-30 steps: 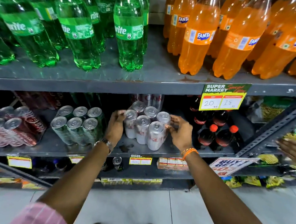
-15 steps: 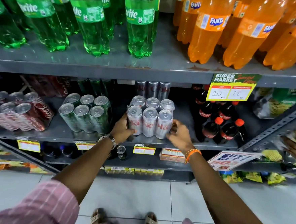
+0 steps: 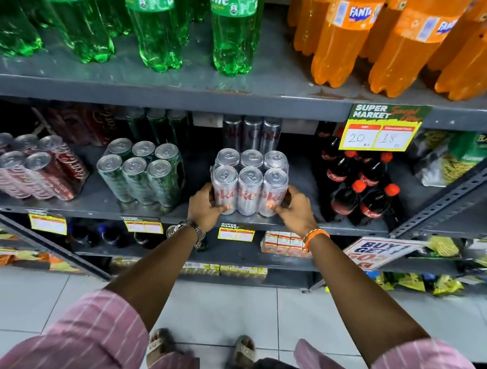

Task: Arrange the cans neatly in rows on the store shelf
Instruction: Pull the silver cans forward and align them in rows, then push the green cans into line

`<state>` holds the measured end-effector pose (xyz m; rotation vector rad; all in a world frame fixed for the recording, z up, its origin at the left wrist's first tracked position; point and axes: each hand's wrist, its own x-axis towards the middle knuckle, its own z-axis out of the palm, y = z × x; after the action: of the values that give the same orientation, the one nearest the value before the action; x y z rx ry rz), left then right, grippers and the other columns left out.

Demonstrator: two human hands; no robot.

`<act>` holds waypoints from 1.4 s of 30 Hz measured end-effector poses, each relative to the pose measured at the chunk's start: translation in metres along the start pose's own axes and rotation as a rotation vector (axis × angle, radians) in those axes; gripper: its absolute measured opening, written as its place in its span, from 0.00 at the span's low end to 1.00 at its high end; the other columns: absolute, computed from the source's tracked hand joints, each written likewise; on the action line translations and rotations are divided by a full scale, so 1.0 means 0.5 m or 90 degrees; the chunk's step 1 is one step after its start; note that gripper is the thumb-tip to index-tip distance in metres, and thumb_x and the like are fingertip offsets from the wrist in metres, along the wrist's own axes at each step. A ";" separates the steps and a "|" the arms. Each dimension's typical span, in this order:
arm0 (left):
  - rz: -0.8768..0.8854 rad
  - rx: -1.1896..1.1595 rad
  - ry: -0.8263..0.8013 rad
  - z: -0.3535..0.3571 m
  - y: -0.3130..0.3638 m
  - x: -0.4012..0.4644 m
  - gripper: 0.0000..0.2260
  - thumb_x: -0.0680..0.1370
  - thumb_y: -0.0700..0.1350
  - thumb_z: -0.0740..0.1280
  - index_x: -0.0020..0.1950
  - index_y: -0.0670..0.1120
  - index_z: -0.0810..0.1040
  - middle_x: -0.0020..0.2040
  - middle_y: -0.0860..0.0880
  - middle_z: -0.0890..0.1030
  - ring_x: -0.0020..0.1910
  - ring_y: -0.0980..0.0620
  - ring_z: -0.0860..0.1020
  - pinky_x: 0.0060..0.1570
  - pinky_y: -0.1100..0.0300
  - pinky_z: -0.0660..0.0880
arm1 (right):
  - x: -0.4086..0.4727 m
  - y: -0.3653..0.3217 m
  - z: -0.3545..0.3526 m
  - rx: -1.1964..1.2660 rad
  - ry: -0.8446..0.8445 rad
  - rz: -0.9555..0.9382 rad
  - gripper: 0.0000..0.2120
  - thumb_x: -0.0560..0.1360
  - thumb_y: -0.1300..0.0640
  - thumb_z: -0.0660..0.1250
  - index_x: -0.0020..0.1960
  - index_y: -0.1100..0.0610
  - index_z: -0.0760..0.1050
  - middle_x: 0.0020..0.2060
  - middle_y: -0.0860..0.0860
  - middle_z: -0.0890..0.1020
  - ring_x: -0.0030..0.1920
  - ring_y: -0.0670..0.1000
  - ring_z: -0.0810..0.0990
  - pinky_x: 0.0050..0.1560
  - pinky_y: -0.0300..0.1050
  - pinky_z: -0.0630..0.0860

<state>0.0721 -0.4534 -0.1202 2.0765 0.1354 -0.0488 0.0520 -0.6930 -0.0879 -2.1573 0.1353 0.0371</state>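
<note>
A block of silver Diet Coke cans, two rows of three, stands near the front edge of the grey middle shelf. My left hand presses against the block's left front can, thumb on its face. My right hand holds the right front can the same way. More silver cans stand behind in shadow. To the left stands a block of green cans, and further left a block of red Coca-Cola cans.
Small Coca-Cola bottles stand right of the silver cans. Sprite bottles and Fanta bottles fill the shelf above, with a yellow price sign on its edge. A slanted metal brace crosses at right. Tiled floor lies below.
The silver cans went from a loose, tilted cluster to a tight upright block. Both hands slid down from the sides of the cluster to its front corners.
</note>
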 end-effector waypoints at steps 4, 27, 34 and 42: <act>-0.001 -0.010 0.011 0.006 -0.002 -0.017 0.26 0.64 0.41 0.78 0.61 0.44 0.76 0.54 0.45 0.85 0.50 0.49 0.84 0.54 0.49 0.82 | 0.001 0.018 0.003 -0.007 -0.001 -0.021 0.23 0.69 0.63 0.76 0.62 0.55 0.77 0.55 0.50 0.86 0.57 0.49 0.84 0.64 0.53 0.79; 0.015 0.001 -0.017 -0.013 -0.001 -0.021 0.32 0.66 0.39 0.78 0.68 0.45 0.71 0.62 0.45 0.82 0.58 0.50 0.81 0.61 0.51 0.78 | -0.023 0.000 -0.003 0.036 -0.005 0.027 0.28 0.67 0.62 0.79 0.65 0.58 0.73 0.58 0.51 0.83 0.57 0.47 0.81 0.66 0.50 0.77; 0.175 0.087 0.199 -0.208 0.003 -0.069 0.15 0.71 0.41 0.74 0.58 0.46 0.81 0.55 0.49 0.85 0.51 0.55 0.82 0.53 0.54 0.82 | -0.079 -0.127 0.068 -0.079 0.381 -0.225 0.32 0.67 0.60 0.73 0.69 0.62 0.69 0.66 0.57 0.73 0.66 0.58 0.69 0.71 0.42 0.64; 0.046 0.014 0.373 -0.420 -0.140 -0.018 0.22 0.66 0.40 0.72 0.60 0.46 0.77 0.57 0.48 0.78 0.57 0.43 0.78 0.57 0.51 0.76 | -0.074 -0.298 0.347 0.067 0.132 -0.221 0.26 0.73 0.59 0.74 0.69 0.57 0.71 0.64 0.54 0.76 0.66 0.54 0.75 0.69 0.54 0.73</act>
<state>0.0501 -0.2372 -0.0779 2.0602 0.4158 0.6062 0.0361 -0.4635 -0.0584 -2.0474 -0.1160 -0.3860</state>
